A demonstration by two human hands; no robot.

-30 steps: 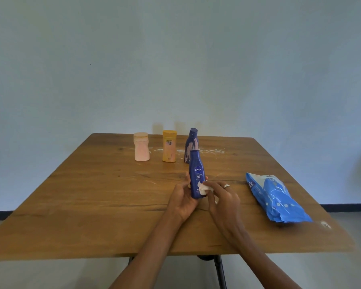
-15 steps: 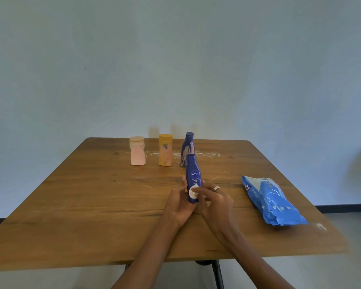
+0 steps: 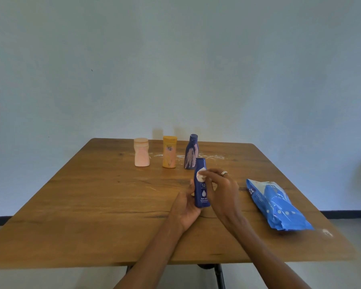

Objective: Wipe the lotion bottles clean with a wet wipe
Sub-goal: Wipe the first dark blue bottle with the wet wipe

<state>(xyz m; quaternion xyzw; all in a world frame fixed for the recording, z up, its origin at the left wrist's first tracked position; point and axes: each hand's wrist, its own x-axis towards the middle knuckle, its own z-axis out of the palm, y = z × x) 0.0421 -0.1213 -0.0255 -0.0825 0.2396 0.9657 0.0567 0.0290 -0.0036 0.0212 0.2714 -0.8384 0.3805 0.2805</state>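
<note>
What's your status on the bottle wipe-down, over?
Left hand holds blue bottle upright. Right hand presses wipe near its top. Nothing in the way.

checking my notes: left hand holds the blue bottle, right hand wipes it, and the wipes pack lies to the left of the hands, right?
Not quite: the head view shows the wipes pack lying right of the hands. The left hand does hold the blue bottle while the right hand wipes it.

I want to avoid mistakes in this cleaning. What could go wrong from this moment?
1. The left hand holds the blue bottle only near its base, while the right hand presses the small wipe near its top; it might tip.
2. The wipe is bunched small, so it may smear rather than lift residue.
3. The streaked dark bottle stands just behind; a slip could knock it.
</note>
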